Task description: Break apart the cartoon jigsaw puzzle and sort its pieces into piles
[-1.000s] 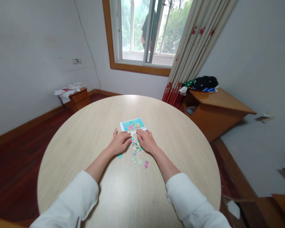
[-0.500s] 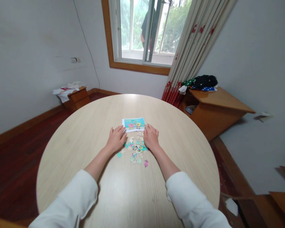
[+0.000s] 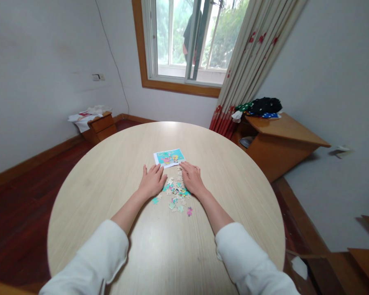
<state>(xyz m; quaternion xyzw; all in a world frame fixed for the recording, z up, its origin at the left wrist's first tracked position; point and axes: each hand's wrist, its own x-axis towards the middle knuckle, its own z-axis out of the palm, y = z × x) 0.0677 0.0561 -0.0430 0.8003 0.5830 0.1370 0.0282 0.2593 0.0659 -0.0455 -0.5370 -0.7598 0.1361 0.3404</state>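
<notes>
A picture card point(image 3: 171, 157) with pink and yellow cartoon figures on blue lies on the round table, turned slightly askew. My left hand point(image 3: 152, 180) rests palm down at its lower left corner, fingers spread. At the card's lower right edge, the fingertips of my right hand point(image 3: 192, 178) touch down, fingers extended and slightly bent. Between and below both hands spreads a loose heap of jigsaw puzzle pieces point(image 3: 176, 189), some coloured and some pale. A pink piece point(image 3: 190, 211) lies apart toward me, and a teal piece point(image 3: 155, 200) sits left of the heap. My right hand partly covers the heap's edge.
The round wooden table point(image 3: 95, 196) carries all of this. Beyond it are a window, a curtain point(image 3: 242, 61), a small stand point(image 3: 103, 126) with cloth on the left, and a tilted wooden cabinet point(image 3: 283, 135) with clothes on the right. A person stands outside the window.
The picture card has shifted a little left and away from me and turned askew. My right hand has moved slightly left with it; my left hand has barely moved.
</notes>
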